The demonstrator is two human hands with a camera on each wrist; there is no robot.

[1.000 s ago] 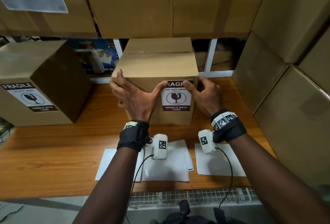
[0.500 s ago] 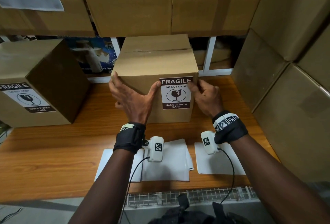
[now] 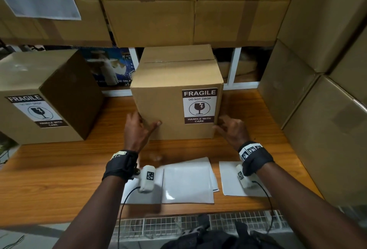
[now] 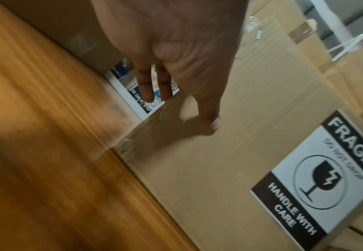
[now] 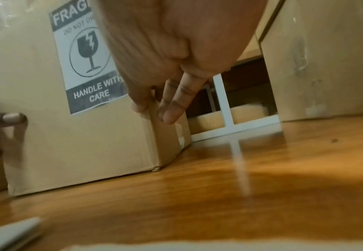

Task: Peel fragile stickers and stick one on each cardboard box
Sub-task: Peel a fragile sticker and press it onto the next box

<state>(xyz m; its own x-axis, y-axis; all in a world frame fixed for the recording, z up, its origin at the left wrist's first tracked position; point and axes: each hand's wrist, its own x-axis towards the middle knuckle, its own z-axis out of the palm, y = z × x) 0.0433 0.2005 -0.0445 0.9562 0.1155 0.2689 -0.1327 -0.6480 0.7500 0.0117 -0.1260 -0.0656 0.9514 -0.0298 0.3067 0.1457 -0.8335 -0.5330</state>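
Observation:
A cardboard box point(image 3: 164, 100) stands mid-table with a FRAGILE sticker point(image 3: 199, 107) flat on the right half of its front face. My left hand point(image 3: 139, 129) is at the box's lower left corner, thumb straight on the front face point(image 4: 229, 169) and fingers point(image 4: 146, 84) along the left side. My right hand point(image 3: 231, 129) is at the lower right edge, thumb on the front and straight fingers point(image 5: 171, 105) along the right side. Neither hand holds a sticker. A second box point(image 3: 23, 129) at the left also carries a FRAGILE sticker point(image 3: 37, 109).
White sticker sheets point(image 3: 187, 181) and a single sheet point(image 3: 231, 179) lie on the wooden table point(image 3: 59, 169) under my wrists. Stacked cartons point(image 3: 317, 129) wall in the right side and back. A wire grid point(image 3: 178, 227) runs along the table's near edge.
Both hands slid down from beside the sticker's upper part to the box's lower corners. The right thumb left the sticker's edge. The sticker stays flat on the box.

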